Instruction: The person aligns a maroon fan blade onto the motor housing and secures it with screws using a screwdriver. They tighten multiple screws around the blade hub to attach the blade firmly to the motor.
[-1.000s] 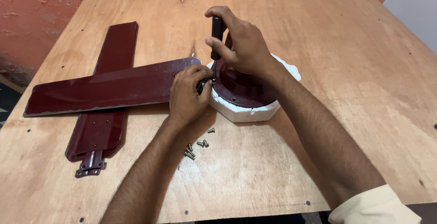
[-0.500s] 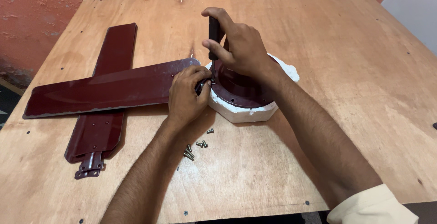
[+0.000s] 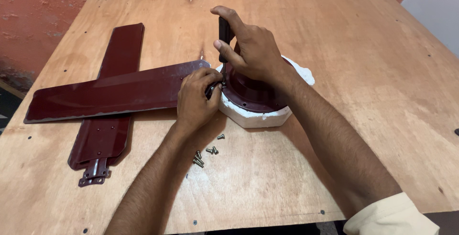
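Plywood fills the head camera's view: a broad tabletop (image 3: 334, 48) seen from above, with an orange wall beyond it.

Near the middle sits a dark maroon fan motor housing (image 3: 253, 94), round and domed, resting in a white foam cradle (image 3: 253, 118). One maroon fan blade (image 3: 114, 94) lies flat with its inner end meeting the housing's left edge. A second blade (image 3: 112, 101) lies underneath it, crossing it, its metal bracket (image 3: 95, 173) pointing toward the person.

The right hand (image 3: 253, 48) is closed around the black handle of a screwdriver (image 3: 224, 32), held upright with the shaft pointing down at the joint between blade and housing. The left hand (image 3: 196, 99) is curled shut at that same joint, fingertips pinching around the screwdriver's tip; whether they hold a screw or only steady the shaft cannot be told, because the fingers cover it.

A few loose screws (image 3: 205, 151) lie on the table just in front of the left wrist, near the foam.

Judging from this, the step is driving a fastener where the blade meets the housing. Doing it well likely means keeping the driver straight up over the screw, pressing down firmly while turning, and holding the blade's hole lined up so the thread does not cross or the tip slip onto the painted surface.
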